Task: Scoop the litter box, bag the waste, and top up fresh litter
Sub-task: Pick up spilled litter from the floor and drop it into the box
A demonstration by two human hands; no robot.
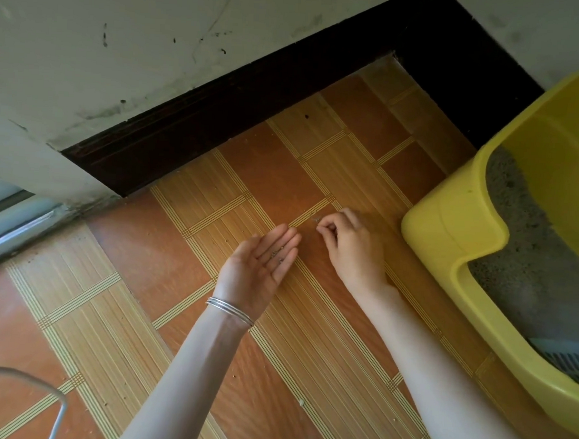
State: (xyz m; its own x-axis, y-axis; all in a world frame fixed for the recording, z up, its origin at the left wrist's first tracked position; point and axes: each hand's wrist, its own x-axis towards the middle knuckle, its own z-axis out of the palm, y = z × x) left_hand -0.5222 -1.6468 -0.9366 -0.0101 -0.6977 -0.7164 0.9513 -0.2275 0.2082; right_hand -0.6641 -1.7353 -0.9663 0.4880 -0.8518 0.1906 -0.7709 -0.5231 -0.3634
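Observation:
A yellow litter box (449, 224) stands on the floor at the right, filled with grey litter (534, 252). A pale blue slotted scoop (566, 358) lies inside at its near end. My left hand (262, 265) is held flat, palm up, above the floor tiles, with a few grey litter grains (277, 255) lying on its fingers. My right hand (350, 242) is just left of the box, fingers curled, its thumb and fingertips pinched together at the floor beside a few spilled grains (316, 218).
The floor (176, 314) is orange and striped tile with small specks of scattered litter. A dark baseboard (220, 108) runs along the white wall at the back. A metal window track (9, 224) is at the left. A grey curved rod (38, 387) shows at the bottom left.

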